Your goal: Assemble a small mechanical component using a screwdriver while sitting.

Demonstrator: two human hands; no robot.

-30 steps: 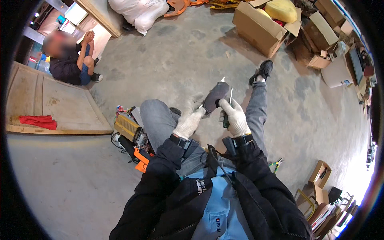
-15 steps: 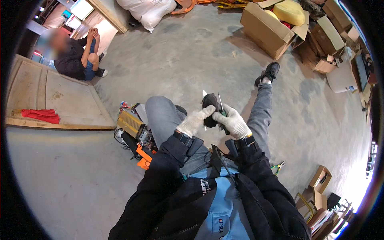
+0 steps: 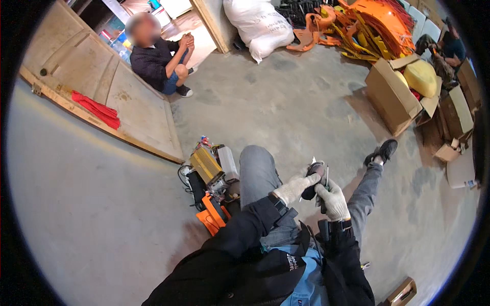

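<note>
In front of my lap, my gloved left hand (image 3: pixel 296 189) is closed on a dark, rounded part (image 3: pixel 316 170) whose exact kind I cannot make out. A small white piece sticks up at its far end. My gloved right hand (image 3: pixel 335 201) grips a screwdriver (image 3: pixel 327 174), its thin metal shaft pointing up and away beside the dark part. Both hands are close together, with the fingers partly hiding the part and the screwdriver's handle.
Left of my bent knee lie a gold metal box (image 3: pixel 206 164), a silver box (image 3: pixel 227 162) and an orange part (image 3: pixel 211 214). A person (image 3: pixel 162 66) sits by the wooden door (image 3: pixel 148 115). An open carton (image 3: pixel 390 97) and orange and yellow plastic parts (image 3: pixel 380 30) stand beyond.
My view has swung left, so the surroundings and my hands appear farther right and lower. Both hands keep hold of the dark part and the screwdriver.
</note>
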